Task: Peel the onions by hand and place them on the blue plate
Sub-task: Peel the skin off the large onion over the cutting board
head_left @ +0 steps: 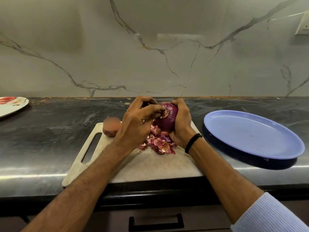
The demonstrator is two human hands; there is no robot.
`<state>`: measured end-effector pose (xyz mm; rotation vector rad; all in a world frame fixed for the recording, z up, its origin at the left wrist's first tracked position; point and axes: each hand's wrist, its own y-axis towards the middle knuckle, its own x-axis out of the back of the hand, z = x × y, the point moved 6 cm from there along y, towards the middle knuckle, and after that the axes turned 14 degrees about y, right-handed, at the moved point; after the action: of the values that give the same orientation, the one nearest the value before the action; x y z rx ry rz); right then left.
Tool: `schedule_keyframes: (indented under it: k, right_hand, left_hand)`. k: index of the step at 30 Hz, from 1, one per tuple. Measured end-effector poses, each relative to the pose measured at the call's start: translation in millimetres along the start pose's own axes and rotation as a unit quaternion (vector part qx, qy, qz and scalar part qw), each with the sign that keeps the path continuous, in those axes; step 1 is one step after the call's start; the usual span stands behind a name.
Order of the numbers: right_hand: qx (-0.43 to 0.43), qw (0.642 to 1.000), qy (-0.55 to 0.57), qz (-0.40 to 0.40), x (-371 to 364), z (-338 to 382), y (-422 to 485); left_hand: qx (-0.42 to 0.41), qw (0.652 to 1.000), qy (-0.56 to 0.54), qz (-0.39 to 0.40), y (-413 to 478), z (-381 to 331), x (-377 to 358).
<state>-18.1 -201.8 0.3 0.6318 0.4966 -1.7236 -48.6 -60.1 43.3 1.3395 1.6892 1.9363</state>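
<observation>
Onion (pixel 168 120) is gripped in the right hand (pixel 181 126) while its skin (pixel 164 113) is pinched by the left hand (pixel 138 123).

Onions: two. One purple onion (pixel 168 118) held up in both hands; one brown-skinned onion (pixel 111 128) on the board, blurred.

Plates: two. Blue plate (pixel 250 136) at right; white plate (pixel 11 105) with red marks at far left, cut by the frame edge.

Cutting board (pixel 150 166): one, with one handle slot (pixel 91 148).

Hands: two, left hand (pixel 137 124) and right hand (pixel 181 124).

Peel heap (pixel 160 143): one. The loose pieces overlap, so no piece count is possible.

Wristband (pixel 193 143): one, black, on the right wrist.

Striped sleeve (pixel 267 215): one in view, on the right arm.

Drawer handle (pixel 156 222): one.

Wall switch plate (pixel 302 25): one, top right, partly cut off.
</observation>
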Motion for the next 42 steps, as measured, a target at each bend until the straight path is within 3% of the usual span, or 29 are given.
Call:
schedule_keyframes:
  k: [7,16,30,36,42]
  right_hand:
    - [-0.026,0.999,0.027,0.006,2,-1,1]
    - [0.023,0.999,-0.003,-0.024,3,8,0]
    - [0.066,0.996,-0.065,-0.014,4,11,0]
    - [-0.025,0.999,-0.010,0.019,-5,-1,-3]
    - [-0.063,0.994,0.070,0.048,-7,2,-8]
  left_hand:
    - [0.018,1.000,-0.017,-0.015,1,-2,1]
    - [-0.031,0.997,0.063,-0.020,0,-6,-1]
    - [0.012,0.996,0.090,-0.001,-4,-4,-13]
    - [0.098,0.992,-0.063,0.054,-4,-1,-15]
    - [0.073,0.991,0.013,0.108,-3,13,-19]
